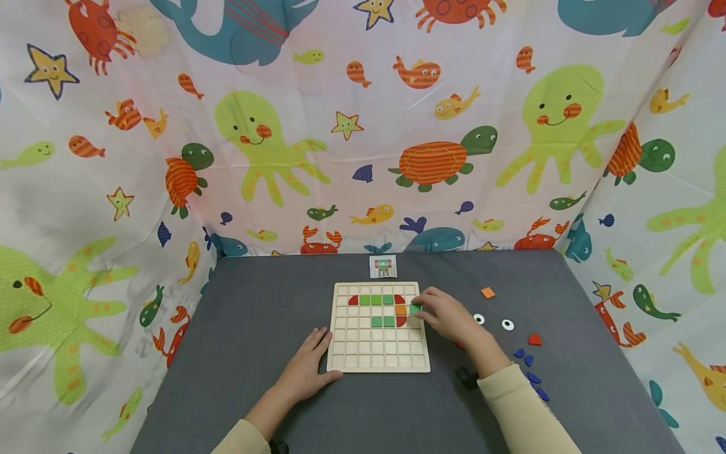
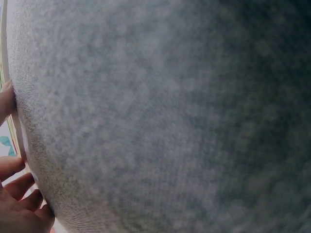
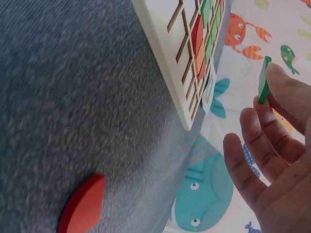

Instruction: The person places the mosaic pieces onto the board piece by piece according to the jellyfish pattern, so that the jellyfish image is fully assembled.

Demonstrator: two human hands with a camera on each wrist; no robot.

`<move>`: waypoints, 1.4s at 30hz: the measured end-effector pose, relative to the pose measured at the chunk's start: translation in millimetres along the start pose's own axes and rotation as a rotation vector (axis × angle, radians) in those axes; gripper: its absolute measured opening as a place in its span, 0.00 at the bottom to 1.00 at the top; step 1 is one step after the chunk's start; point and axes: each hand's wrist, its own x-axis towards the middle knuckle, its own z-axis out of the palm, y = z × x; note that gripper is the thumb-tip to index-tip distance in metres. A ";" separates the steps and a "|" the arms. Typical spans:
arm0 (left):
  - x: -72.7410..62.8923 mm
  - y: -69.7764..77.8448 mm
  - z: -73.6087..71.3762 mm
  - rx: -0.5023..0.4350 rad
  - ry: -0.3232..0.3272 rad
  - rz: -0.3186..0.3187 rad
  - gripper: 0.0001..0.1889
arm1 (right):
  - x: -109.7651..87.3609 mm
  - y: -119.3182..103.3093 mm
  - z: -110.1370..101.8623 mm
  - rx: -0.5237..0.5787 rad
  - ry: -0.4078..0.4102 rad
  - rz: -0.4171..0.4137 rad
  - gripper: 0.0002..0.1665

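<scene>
A wooden grid board point(image 1: 365, 361) lies on the grey table, with red, green and orange tiles set in its upper cells. My right hand point(image 1: 450, 318) pinches a green square tile point(image 3: 264, 80) between thumb and index finger, above the board's right edge. In the right wrist view the other fingers of that hand point(image 3: 277, 145) are loosely bent. My left hand point(image 1: 306, 364) rests at the board's left edge, thumb at the lower corner and fingers along the side. Only its fingertips and part of the hand show in the left wrist view.
A small picture card point(image 1: 382, 267) lies behind the board. To the right are an orange tile point(image 1: 488, 292), two white eye discs point(image 1: 507, 325), a red piece point(image 1: 535, 339) and several blue pieces point(image 1: 534, 377). Another red piece point(image 3: 85, 206) lies near the board.
</scene>
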 end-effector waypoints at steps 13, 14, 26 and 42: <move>0.7 -1.0 1.5 0.010 -0.003 -0.006 0.51 | 23.7 -13.9 14.1 0.094 -0.061 -0.008 0.15; 0.9 -1.2 1.7 0.010 -0.002 -0.005 0.51 | 25.3 -15.2 15.7 0.104 -0.064 -0.012 0.15; 0.4 -0.3 1.0 -0.001 0.000 -0.002 0.51 | 41.9 -29.1 29.7 0.119 -0.077 -0.041 0.16; -0.5 2.5 -2.5 -0.031 0.002 -0.012 0.50 | 56.0 -42.1 44.3 0.155 -0.118 -0.042 0.17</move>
